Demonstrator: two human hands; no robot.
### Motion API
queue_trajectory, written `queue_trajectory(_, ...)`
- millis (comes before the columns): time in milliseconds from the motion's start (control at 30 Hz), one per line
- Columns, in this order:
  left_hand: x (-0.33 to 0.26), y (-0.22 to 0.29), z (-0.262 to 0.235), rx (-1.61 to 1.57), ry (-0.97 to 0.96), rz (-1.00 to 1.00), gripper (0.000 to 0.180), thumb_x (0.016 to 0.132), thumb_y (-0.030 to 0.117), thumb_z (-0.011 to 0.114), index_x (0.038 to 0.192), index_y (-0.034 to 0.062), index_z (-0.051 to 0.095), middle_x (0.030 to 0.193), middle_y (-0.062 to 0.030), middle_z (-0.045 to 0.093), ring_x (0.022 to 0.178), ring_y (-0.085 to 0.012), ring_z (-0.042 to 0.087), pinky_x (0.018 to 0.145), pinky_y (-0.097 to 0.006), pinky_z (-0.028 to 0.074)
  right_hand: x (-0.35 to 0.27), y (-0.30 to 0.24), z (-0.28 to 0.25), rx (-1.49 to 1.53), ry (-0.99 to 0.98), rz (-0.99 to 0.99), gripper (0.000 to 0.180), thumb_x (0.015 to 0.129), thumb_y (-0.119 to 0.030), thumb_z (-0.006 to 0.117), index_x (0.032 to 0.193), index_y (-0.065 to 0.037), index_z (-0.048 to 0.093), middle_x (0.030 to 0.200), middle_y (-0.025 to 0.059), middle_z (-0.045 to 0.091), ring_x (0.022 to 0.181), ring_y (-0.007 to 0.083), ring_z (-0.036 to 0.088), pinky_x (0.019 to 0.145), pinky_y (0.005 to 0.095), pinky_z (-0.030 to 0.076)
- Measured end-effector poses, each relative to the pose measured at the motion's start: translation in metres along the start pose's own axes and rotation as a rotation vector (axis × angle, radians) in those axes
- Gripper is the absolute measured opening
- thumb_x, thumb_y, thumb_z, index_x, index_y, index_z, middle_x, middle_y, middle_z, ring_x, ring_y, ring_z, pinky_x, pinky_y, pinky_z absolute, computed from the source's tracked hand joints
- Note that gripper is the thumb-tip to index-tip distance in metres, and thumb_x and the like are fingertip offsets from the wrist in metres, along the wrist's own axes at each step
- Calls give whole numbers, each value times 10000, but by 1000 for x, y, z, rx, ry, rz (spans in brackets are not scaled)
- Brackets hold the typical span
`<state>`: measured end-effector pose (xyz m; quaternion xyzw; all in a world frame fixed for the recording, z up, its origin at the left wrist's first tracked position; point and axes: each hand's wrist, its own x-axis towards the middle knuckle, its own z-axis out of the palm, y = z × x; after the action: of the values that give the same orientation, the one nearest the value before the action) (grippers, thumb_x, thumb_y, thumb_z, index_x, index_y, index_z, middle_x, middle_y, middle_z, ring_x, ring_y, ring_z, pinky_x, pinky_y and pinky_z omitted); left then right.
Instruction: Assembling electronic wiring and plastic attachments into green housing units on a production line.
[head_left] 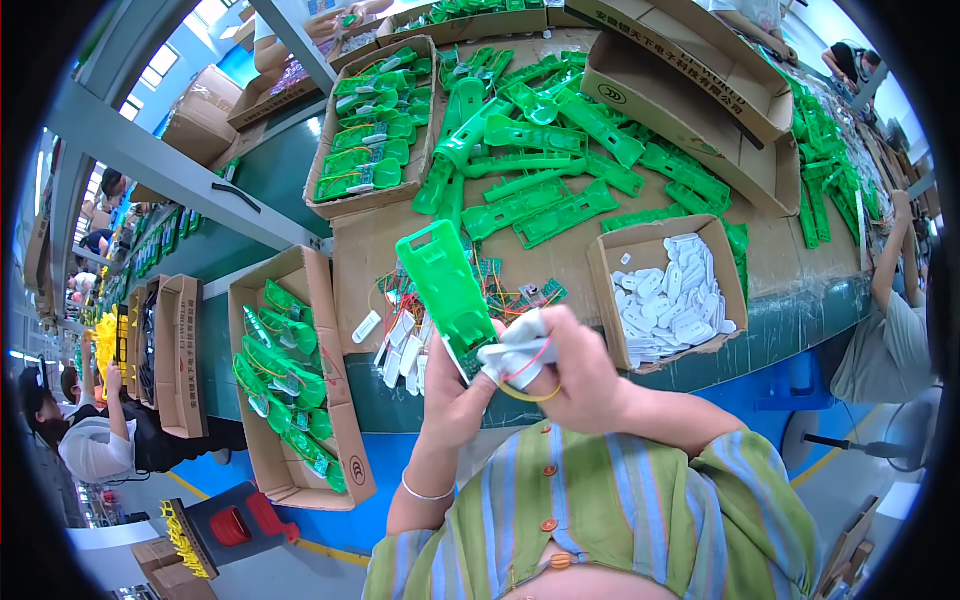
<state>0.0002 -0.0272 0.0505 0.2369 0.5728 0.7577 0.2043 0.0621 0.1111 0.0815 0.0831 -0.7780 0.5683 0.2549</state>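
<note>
Upright in my left hand (pixel 452 398) is a green plastic housing (pixel 445 280), long and tray-shaped, with a small circuit board (pixel 472 360) at its lower end. My right hand (pixel 583 375) is closed at that lower end. White shapes show at its fingertips; I cannot tell whether they are finger covers or a small white part. A loop of yellow and red wire (pixel 532 393) hangs beside these fingers. Behind my hands lie loose wired circuit boards (pixel 492 272) and several white plastic pieces (pixel 402 350) on the cardboard-covered bench.
A box of white covers (pixel 738 322) stands to the right. Boxes of green housings stand left (pixel 335 455) and far left (pixel 315 190). Loose green housings (pixel 540 205) heap across the bench. Empty cartons (pixel 690 120) lean at the back right. Other people work around.
</note>
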Motion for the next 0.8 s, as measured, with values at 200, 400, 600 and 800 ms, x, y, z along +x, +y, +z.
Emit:
queue_trajectory(200,-3,-4,4,101,-11,110,460,784,-44,487,1206,4,311,1074,-104,475,969,-168,475,865,-297,376,-9,10,14,-161,2,-112,257,805,-38,545,983,45,380,753,141,587,640,282,626,572,329,484)
queue_trajectory(400,-6,-6,14,267,56,190,466,803,26,532,1200,15,289,1043,-95,472,926,-162,483,823,-289,394,-10,8,21,-168,41,-51,268,789,-30,559,981,24,380,748,157,574,617,321,606,549,360,473)
queue_trajectory(600,-6,-25,-3,254,16,53,447,787,23,547,1183,6,340,1021,-91,483,900,-161,502,790,-287,421,-8,26,4,-255,-96,-113,324,687,65,553,982,0,438,787,156,555,658,338,565,556,387,465)
queue_trajectory(800,-12,-12,13,27,-130,-143,613,756,-92,482,1314,11,252,948,-91,521,804,-162,554,734,-293,477,28,25,-29,-583,-60,-261,414,657,9,581,1041,18,430,895,155,470,794,315,505,637,373,449)
